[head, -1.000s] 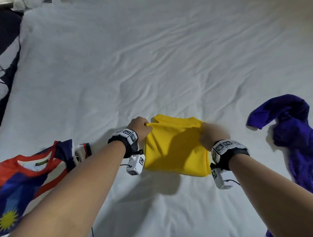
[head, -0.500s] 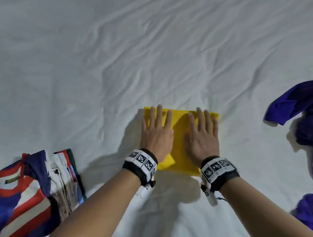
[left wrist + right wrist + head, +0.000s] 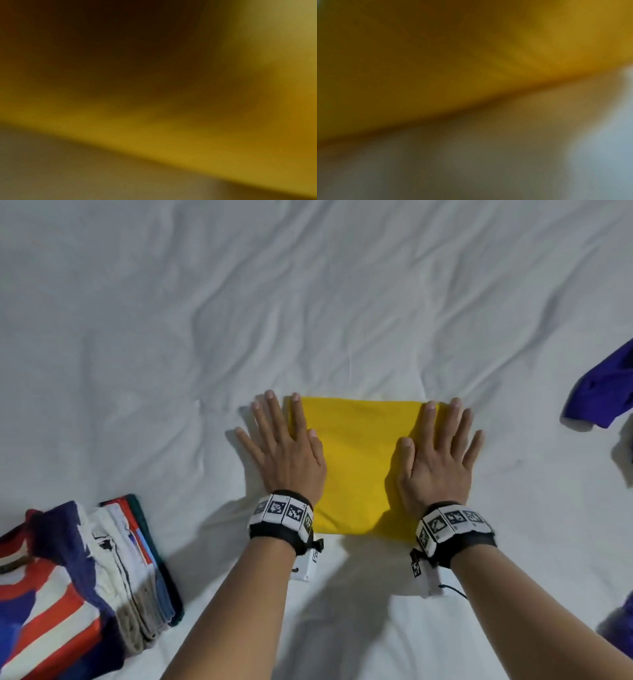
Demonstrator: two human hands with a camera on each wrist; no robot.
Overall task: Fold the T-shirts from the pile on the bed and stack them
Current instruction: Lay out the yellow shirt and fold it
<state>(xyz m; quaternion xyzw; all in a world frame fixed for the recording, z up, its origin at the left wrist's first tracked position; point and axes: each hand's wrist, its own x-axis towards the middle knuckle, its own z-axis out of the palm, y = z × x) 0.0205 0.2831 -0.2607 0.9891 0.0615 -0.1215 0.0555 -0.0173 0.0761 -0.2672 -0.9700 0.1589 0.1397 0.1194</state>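
Forearms reached in from the six o'clock edge of the head view, each wrist banded with a marker strap. At about eight o'clock, nearest the person, a stack [image 3: 113, 570] of folded shirts sat on the bed [image 3: 308, 302], its top one striped red, white and blue, with several folded edges showing along its right side. Just past the wrists, at the centre, lay the yellow shirt [image 3: 356, 460], folded into a neat rectangle and flat on the sheet. The left hand [image 3: 286, 455] rested on its left edge, fingers straight and spread, with the outer fingers spilling onto the sheet. The right hand [image 3: 436, 460] mirrored it on the right edge, fingers likewise straight and spread, grasping nothing. Both wrist views showed only a yellow blur over pale sheet, so they added nothing about the fingers. At three o'clock, well apart from the yellow shirt, a purple shirt [image 3: 606, 392] lay crumpled and unfolded, and more purple cloth [image 3: 620, 635] showed at the four o'clock edge. Beyond the hands, toward twelve o'clock, the sheet was rumpled.

Judging by this layout, several shirts were already folded and stacked, and the yellow one looked folded and in its final smoothing. It was not yet on the stack. The purple shirt, at least, was left to fold; whether other shirts waited out of view could not be told.
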